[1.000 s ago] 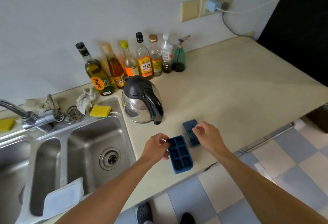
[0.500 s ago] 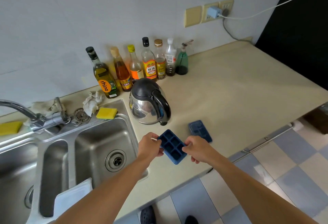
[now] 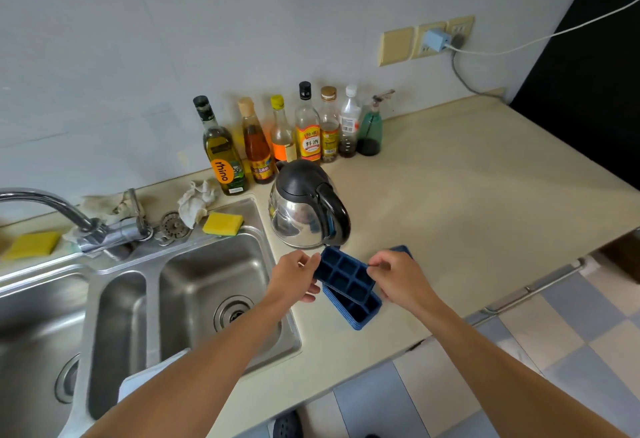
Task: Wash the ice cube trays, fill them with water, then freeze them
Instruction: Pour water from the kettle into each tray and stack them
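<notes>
Ice cube tray (image 3: 344, 274) between both hands

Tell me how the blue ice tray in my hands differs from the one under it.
The upper tray is raised, pinched by the left hand and right hand; the lower tray lies on the counter. The upper tray shows most of its compartments; the lower tray is mostly covered, only its near end showing. Both are dark blue with square compartments.
</notes>
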{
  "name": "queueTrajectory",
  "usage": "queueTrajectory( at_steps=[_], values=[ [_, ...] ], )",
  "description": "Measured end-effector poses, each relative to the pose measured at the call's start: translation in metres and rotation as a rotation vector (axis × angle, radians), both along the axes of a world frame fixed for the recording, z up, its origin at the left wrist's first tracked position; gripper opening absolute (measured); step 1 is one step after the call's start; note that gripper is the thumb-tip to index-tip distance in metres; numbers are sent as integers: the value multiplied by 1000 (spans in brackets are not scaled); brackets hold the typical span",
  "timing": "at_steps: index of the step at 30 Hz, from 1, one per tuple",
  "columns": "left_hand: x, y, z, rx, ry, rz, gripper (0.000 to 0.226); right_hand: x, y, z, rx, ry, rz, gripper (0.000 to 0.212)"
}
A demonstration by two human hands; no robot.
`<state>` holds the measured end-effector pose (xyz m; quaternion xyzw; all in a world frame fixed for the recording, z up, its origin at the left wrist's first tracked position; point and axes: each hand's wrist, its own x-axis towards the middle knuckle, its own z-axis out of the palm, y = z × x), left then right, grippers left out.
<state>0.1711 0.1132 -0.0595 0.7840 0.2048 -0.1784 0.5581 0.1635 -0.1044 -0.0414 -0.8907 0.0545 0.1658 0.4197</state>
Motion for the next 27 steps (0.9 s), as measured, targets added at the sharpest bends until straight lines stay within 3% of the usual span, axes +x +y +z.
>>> queueTrajectory(
  at_steps=[3, 8, 14, 21, 27],
  values=[
    [-3, 29, 4, 50, 18, -59, 33, 8, 28, 1, 21, -61, 25, 14],
    [-19, 101, -4, 39, 0, -21, 14, 17, 100, -7, -11, -111, 166, 12],
    [-35, 188, -31, 150, 52, -6, 23, 29, 190, -36, -19, -66, 300, 10],
    [-28, 239, -64, 59, 286, -47, 31, 41, 248, -90, 77, 189, 128, 5],
    [-8, 252, -101, 30, 452, -19, 37, 43, 272, -140, 147, 322, -31, 20]
  ],
)
